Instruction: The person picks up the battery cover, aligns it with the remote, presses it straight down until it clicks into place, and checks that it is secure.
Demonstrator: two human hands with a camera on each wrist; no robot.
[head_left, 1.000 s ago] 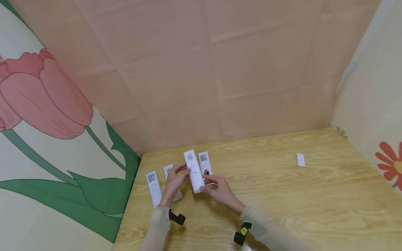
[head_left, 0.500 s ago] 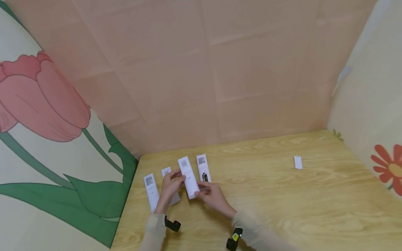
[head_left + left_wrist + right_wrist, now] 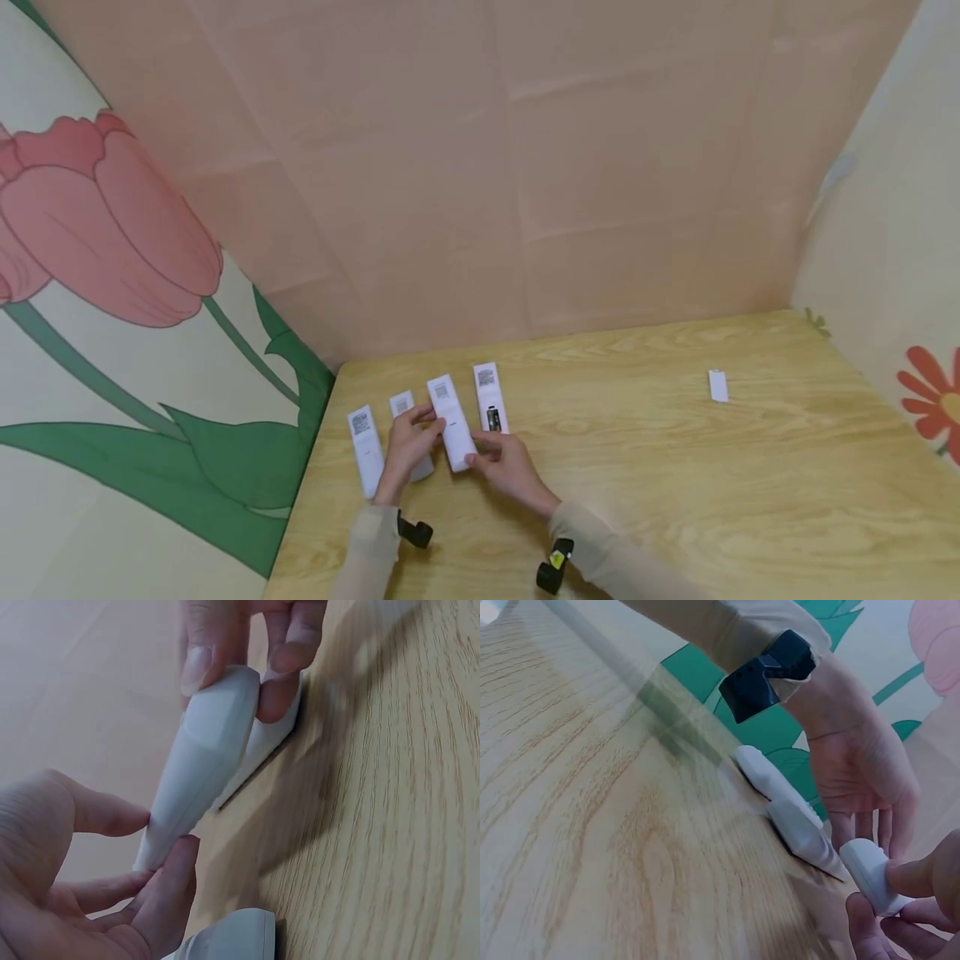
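Observation:
Both hands hold a white remote control (image 3: 452,425), back side up, above the wooden table. My left hand (image 3: 408,442) pinches its left edge, thumb on one side and fingertips on the other in the left wrist view. At its near end, my right hand (image 3: 513,471) grips the lower right corner between thumb and fingers. A second remote (image 3: 489,392) lies to the right with its battery compartment uncovered and a dark battery (image 3: 492,418) inside. Two more remotes lie to the left: one (image 3: 365,450) outermost, the other (image 3: 401,403) partly hidden behind my left hand.
A small white battery cover (image 3: 718,386) lies at the right on the wooden table (image 3: 637,467). Behind the table hangs a pinkish cloth (image 3: 517,208). Walls painted with flowers stand at both sides. A black camera (image 3: 415,533) is strapped to the left wrist.
The held remote has come slightly left and lower in the head view, with both hands, so more of the uncovered remote's battery shows. Both hands keep their grip.

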